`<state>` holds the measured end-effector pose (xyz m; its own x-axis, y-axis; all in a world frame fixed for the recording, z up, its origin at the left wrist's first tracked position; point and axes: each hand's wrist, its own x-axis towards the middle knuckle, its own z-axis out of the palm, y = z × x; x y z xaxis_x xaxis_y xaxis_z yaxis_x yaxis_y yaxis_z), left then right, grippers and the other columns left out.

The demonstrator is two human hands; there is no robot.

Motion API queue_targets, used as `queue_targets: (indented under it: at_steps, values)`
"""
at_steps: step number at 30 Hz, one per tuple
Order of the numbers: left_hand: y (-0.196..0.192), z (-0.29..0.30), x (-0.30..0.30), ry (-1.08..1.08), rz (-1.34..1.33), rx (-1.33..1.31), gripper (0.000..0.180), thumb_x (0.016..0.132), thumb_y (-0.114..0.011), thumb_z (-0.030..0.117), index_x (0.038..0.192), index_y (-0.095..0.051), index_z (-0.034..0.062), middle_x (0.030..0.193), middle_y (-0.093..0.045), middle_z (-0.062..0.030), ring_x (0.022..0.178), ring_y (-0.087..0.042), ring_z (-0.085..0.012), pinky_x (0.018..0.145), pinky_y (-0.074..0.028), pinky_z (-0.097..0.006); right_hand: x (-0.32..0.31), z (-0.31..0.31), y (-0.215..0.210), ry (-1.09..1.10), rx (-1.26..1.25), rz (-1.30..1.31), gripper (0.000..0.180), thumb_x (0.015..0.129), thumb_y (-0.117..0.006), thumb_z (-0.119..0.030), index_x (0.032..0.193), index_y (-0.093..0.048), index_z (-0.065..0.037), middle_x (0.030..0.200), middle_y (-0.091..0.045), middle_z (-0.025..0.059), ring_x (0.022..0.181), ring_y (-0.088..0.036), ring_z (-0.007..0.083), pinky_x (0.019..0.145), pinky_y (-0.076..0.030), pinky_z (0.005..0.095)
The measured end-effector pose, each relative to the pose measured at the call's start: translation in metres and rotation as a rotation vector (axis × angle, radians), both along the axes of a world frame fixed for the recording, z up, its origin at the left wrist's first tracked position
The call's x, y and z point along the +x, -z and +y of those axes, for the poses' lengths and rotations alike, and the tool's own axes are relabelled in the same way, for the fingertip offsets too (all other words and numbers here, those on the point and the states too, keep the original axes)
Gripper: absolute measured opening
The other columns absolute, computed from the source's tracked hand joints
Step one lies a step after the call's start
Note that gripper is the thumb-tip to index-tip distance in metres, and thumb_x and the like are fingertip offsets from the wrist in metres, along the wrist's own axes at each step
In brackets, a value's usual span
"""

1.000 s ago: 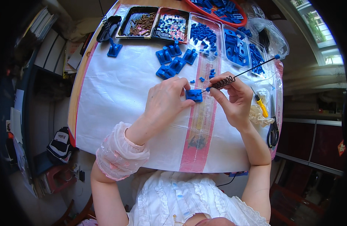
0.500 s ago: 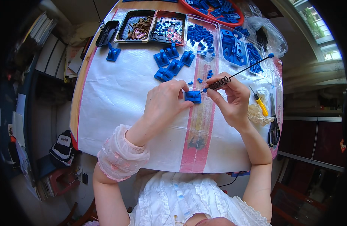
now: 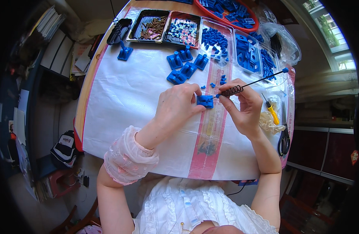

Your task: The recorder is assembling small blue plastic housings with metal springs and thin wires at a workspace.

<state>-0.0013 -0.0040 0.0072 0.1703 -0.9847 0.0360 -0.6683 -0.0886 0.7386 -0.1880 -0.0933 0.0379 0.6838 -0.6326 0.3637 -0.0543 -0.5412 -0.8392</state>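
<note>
Between its thumb and fingers, my left hand [image 3: 177, 102] pinches a small blue plastic bracket [image 3: 205, 101], held low over the white sheet. My right hand [image 3: 245, 111] grips a thin black rod [image 3: 261, 80] by its coiled spring section [image 3: 231, 91]. One end of the rod carries a blue ball cap [image 3: 285, 70]; its other end, with a small blue piece, points at the bracket's right side. Whether the tip is inside the bracket I cannot tell. A few tiny blue parts [image 3: 213, 85] lie just beyond my fingers. Further off sits a group of several blue brackets [image 3: 183, 71].
Along the far edge stand trays of brown screws [image 3: 153, 28], small nuts [image 3: 182, 29], blue caps [image 3: 214, 38] and blue plates [image 3: 247, 52]. A red basin [image 3: 251, 25] of blue parts is behind them. Scissors [image 3: 283, 140] and a yellow-handled screwdriver [image 3: 272, 112] lie at right.
The whole view has shifted, so the table and hands appear slightly further right. Both hands keep their holds, and the rod's end stays beside the bracket.
</note>
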Motion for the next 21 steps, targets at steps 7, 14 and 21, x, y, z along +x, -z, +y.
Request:
queue_targets:
  at_steps: [7,14,21]
  values:
    - [0.0008,-0.0001,0.0001,-0.002,0.018,0.000,0.030,0.073,-0.086,0.026,0.094,-0.073,0.0085,0.076,-0.069,-0.0053,0.071,-0.068,-0.0223,0.066,-0.053,-0.035,0.0046,0.0003,0.0039,0.042,0.011,-0.065,0.022,0.080,-0.071,0.010,0.102,-0.070,0.003,0.094,-0.069,0.0077,0.084,-0.066,0.0129,0.073,-0.051,0.0253]
    - [-0.0003,0.0011,0.0011,-0.010,0.034,0.009,0.032,0.073,-0.086,0.029,0.095,-0.074,0.0086,0.076,-0.069,-0.0056,0.071,-0.068,-0.0225,0.065,-0.053,-0.036,0.0072,-0.0011,0.0013,0.008,-0.011,-0.040,0.023,0.080,-0.070,0.010,0.102,-0.070,0.003,0.093,-0.068,0.0078,0.083,-0.065,0.0130,0.073,-0.050,0.0253]
    - [0.0003,0.0010,0.0013,0.008,0.006,-0.003,0.032,0.073,-0.086,0.028,0.096,-0.075,0.0092,0.077,-0.069,-0.0058,0.071,-0.068,-0.0233,0.065,-0.053,-0.037,0.0055,-0.0042,0.0018,-0.014,0.017,-0.063,0.022,0.080,-0.069,0.011,0.101,-0.069,0.004,0.094,-0.068,0.0079,0.083,-0.065,0.0121,0.074,-0.050,0.0246]
